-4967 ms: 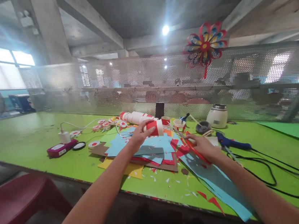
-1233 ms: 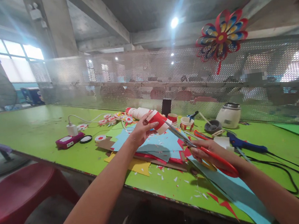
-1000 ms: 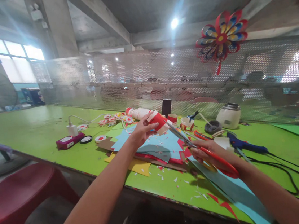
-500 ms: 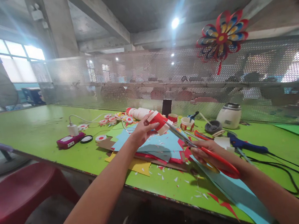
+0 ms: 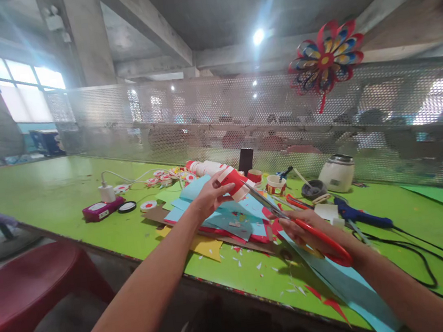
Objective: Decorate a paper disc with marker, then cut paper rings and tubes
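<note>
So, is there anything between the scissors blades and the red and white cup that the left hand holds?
Nothing visible: the scissors in the right hand already reach the cup held by the left hand.

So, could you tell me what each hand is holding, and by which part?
Left hand grips the red-and-white paper cup around its side; right hand holds the scissors by their red handles.

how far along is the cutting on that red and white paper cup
Done: finished red-and-white paper discs lie on the green table. In hand: the left hand holds the red-and-white paper cup, and the right hand has the red-handled scissors at its rim. Left: a lying stack of cups.
</note>
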Available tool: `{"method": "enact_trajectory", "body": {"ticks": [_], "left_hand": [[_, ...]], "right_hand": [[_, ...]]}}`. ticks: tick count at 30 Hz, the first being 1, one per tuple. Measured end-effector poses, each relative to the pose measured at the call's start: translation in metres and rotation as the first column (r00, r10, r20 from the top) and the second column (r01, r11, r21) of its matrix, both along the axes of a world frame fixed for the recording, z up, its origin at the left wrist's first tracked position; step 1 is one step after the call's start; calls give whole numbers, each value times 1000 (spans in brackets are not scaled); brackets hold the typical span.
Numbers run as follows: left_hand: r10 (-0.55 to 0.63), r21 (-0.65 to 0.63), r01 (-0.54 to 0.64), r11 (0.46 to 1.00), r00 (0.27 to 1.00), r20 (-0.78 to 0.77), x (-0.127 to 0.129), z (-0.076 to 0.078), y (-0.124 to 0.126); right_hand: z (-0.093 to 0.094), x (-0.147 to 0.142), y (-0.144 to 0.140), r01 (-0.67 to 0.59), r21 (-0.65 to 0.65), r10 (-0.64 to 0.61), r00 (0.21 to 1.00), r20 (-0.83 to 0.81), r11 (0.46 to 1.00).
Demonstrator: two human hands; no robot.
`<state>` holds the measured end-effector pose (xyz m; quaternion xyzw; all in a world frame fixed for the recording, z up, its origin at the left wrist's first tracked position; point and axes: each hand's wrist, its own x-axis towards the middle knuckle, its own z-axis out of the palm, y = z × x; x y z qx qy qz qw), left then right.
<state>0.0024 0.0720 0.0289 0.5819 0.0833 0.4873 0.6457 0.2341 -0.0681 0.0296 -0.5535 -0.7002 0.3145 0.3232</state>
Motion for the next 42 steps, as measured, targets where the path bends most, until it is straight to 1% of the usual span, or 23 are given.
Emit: {"method": "enact_trajectory", "body": {"ticks": [6,9,13,19,27,34,37,42], "left_hand": [[23,-21,-23,1000,999,-24,0,0,-1],[16,-20,-17,1000,999,-29,0,0,-1],[10,-17,-11,1000,999,-33,1,-1,0],[8,-8,-9,1000,999,-35,1,-1,0],[17,1,-17,1000,999,-39,1,0,-3],[6,-28,-8,1000,997,-70,4,1,-9],[-27,-17,26,1000,997,-74,6,1,-10],[-25,-8,25,1000,997,-74,8,1,-11]], "right_hand": [[2,-4,-3,19,4,-19,1000,-6,1000],[4,-5,-4,29,12,-29,1000,5,999],[5,-7,-5,12,26,-12,1000,-16,1000],[5,-7,-5,48,-3,-48,998,-47,999],[4,-3,-3,-21,-21,20,999,-33,1000],[5,-2,-2,-61,17,61,998,22,998],[5,-3,-1,-66,41,65,998,26,997],[4,-5,-3,-38,41,37,999,34,998]]}}
